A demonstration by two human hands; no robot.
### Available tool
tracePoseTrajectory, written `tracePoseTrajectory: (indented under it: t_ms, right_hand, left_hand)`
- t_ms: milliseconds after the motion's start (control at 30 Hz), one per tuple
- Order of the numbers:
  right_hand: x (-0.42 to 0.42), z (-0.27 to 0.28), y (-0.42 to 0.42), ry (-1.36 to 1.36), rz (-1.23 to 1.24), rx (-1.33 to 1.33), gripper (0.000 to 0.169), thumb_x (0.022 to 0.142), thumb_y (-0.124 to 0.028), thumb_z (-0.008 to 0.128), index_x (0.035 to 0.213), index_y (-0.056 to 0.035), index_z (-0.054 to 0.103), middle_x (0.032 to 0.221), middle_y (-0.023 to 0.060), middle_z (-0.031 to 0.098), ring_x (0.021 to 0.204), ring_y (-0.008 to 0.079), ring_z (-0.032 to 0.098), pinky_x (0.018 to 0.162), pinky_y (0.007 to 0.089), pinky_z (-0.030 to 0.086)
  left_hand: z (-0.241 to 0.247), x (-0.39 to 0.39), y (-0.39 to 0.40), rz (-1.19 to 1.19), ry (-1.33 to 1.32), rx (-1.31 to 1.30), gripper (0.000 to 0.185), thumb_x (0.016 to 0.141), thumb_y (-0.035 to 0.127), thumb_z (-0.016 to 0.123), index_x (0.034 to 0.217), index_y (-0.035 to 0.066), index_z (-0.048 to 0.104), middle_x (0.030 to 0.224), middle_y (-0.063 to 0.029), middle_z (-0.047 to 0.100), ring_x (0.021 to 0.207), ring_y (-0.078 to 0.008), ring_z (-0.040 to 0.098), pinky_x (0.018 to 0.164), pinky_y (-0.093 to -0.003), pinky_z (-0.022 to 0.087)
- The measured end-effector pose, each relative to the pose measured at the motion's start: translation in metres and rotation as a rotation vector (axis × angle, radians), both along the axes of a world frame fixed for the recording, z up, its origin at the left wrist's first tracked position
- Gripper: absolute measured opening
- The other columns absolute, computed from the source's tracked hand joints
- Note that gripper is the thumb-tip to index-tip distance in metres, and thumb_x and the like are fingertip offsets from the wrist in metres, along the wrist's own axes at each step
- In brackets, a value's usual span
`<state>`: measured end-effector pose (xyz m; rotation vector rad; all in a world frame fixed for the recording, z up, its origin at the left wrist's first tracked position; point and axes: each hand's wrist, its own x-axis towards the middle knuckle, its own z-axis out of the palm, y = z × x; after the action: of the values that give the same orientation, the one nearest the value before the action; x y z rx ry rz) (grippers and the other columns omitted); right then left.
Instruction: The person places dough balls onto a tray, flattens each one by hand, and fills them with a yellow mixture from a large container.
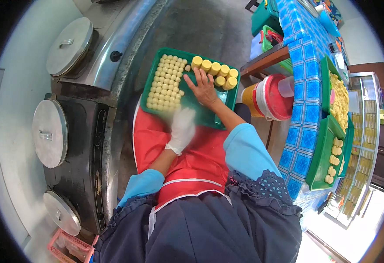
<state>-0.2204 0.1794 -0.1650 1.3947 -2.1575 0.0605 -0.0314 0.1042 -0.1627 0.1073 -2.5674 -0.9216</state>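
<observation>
A green plastic tray rests across the lap on a red apron. Rows of small pale yellow balls, perhaps dough, fill its left part. At its upper right are stacks of flat yellow rounds. My right hand is bare, its fingers spread over the tray beside the nearest stacks; whether its fingertips touch them cannot be told. My left hand, in a white glove, is motion-blurred at the tray's near edge, just below the balls. Its fingers and anything in them are unclear.
Lidded pots stand on a black stove at the left. On the right, a table with a blue checked cloth carries green trays with yellow dough and rounds. Under the table's edge stands a bucket with a red lid.
</observation>
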Motion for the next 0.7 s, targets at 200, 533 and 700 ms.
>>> tracePoseTrajectory:
  t_ms: [200, 533, 700]
  right_hand:
    - [0.003, -0.003, 0.015, -0.356, 0.088, -0.001, 0.039, 0.075, -0.009, 0.059, 0.113, -0.0145, 0.068, 0.092, 0.0089, 0.052, 0.094, 0.028, 0.049, 0.076, 0.0427, 0.039]
    - [0.045, 0.005, 0.019, -0.455, 0.031, -0.003, 0.038, 0.073, -0.01, 0.064, 0.108, -0.0212, 0.072, 0.089, 0.0086, 0.051, 0.092, 0.0282, 0.048, 0.074, 0.042, 0.038]
    - [0.033, 0.009, 0.04, -0.683, -0.008, -0.286, 0.03, 0.069, 0.0, 0.064, 0.089, -0.0184, 0.075, 0.087, 0.0062, 0.053, 0.091, 0.0266, 0.05, 0.07, 0.0382, 0.041]
  left_hand:
    - [-0.006, -0.009, 0.002, -0.012, 0.086, 0.08, 0.045, 0.077, -0.004, 0.062, 0.121, 0.007, 0.061, 0.114, -0.0097, 0.066, 0.118, -0.0283, 0.057, 0.11, -0.0489, 0.037]
    - [0.008, -0.003, 0.0, -0.028, -0.068, 0.057, 0.038, 0.077, -0.003, 0.062, 0.113, 0.006, 0.066, 0.11, -0.0118, 0.067, 0.115, -0.0288, 0.059, 0.11, -0.0485, 0.036]
    - [0.01, -0.005, 0.001, -0.039, -0.017, 0.131, 0.037, 0.077, -0.004, 0.061, 0.111, 0.008, 0.068, 0.108, -0.011, 0.068, 0.111, -0.0278, 0.061, 0.11, -0.0483, 0.037]
